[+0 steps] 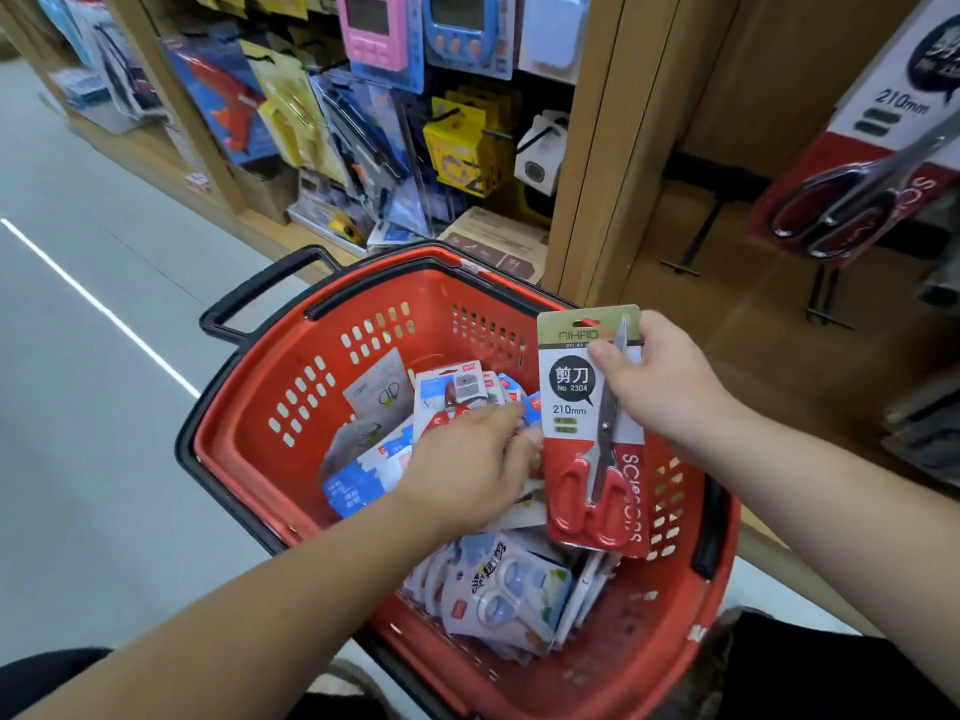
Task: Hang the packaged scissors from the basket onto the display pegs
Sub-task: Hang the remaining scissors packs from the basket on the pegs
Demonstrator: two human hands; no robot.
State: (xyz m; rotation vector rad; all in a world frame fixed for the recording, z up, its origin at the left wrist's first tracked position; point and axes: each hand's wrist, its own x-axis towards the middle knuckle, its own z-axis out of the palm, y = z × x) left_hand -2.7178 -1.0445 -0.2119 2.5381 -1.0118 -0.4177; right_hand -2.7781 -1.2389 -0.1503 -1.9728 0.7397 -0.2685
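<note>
A red plastic basket (249,407) with black rim and handles stands on the floor below me, filled with several carded scissors packs (498,589). My right hand (660,387) pinches the top of a pack of red-handled scissors (592,433), marked 210mm, and holds it upright over the basket's right side. My left hand (467,459) reaches into the basket, fingers down among the packs; what they hold is hidden. A matching red scissors pack (872,148) hangs at the upper right. Bare black display pegs (696,236) jut from the wooden panel beside it.
A wooden shelf unit behind the basket carries hanging goods: pink and blue timers (384,33), yellow packs (462,142), a cardboard box (498,241). A wooden post (597,148) separates it from the peg panel. Grey floor with a white line (98,304) lies to the left.
</note>
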